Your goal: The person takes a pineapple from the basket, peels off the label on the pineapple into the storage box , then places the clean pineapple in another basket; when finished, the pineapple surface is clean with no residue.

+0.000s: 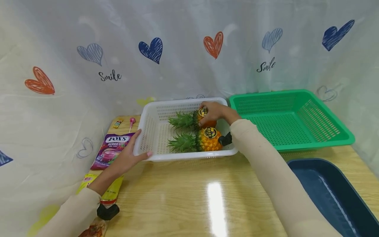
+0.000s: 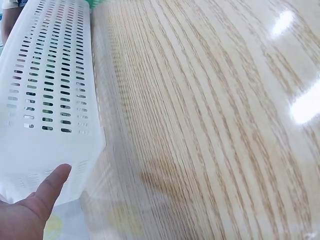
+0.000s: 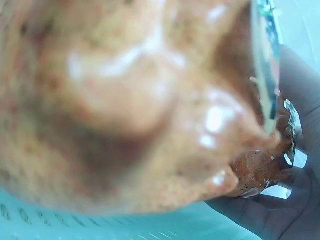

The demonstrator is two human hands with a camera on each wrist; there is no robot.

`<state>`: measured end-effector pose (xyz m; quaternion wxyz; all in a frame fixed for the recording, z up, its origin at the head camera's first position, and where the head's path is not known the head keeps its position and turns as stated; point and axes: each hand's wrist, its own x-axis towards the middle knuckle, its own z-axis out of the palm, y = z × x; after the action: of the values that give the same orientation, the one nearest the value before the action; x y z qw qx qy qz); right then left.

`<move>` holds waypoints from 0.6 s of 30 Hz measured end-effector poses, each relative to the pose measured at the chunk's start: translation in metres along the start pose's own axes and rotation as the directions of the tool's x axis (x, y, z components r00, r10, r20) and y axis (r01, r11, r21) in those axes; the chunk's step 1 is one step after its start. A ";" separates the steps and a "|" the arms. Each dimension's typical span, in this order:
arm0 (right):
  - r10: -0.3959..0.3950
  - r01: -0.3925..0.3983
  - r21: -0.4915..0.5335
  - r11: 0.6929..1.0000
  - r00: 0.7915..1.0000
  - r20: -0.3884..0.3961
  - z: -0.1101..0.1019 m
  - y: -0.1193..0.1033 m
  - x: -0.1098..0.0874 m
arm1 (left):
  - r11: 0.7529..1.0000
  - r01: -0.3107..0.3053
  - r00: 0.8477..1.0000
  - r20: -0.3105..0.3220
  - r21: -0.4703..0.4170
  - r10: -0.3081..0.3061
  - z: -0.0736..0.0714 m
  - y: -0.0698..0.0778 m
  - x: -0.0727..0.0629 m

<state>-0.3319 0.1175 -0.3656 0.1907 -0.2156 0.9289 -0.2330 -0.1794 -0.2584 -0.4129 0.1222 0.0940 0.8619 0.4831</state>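
Observation:
A white plastic basket [image 1: 151, 131] stands at the back of the table with two small pineapples in it, leafy crowns to the left. My right hand [image 1: 216, 112] reaches in from the right and grips the body of the rear pineapple [image 1: 202, 115], fingers over its far side. In front of it lies the other pineapple [image 1: 208, 143], bearing a round black and yellow label; its skin fills much of the right wrist view. At the basket's front left corner my left hand [image 1: 130, 154] rests with spread fingers. Its straight thumb [image 2: 52, 187] lies against the outer wall.
A green basket [image 1: 296, 144] adjoins on the right, with a dark blue tray [image 1: 340, 197] before it. Left are a purple candy bag [image 1: 111, 149], a lollipop [image 1: 132, 120], a small wrapped sweet [image 1: 117, 123] and a yellow packet [image 1: 113, 189]. A curtain [image 1: 183, 75] hangs behind.

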 end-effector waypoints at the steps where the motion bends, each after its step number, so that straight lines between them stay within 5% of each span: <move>1: -0.001 0.001 -0.004 1.000 1.000 -0.001 -0.002 0.000 0.000 | 1.000 -0.004 1.000 0.001 -0.008 0.004 0.000 0.001 0.001; 18: -0.048 0.048 -0.071 0.996 0.999 0.010 -0.016 -0.010 -0.007 | 0.999 0.014 1.000 0.018 -0.043 -0.014 -0.002 0.002 0.000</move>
<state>-0.3298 0.1188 -0.3459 0.1809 -0.2454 0.9304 -0.2033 -0.1801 -0.2591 -0.4099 0.1350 0.0895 0.8509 0.4997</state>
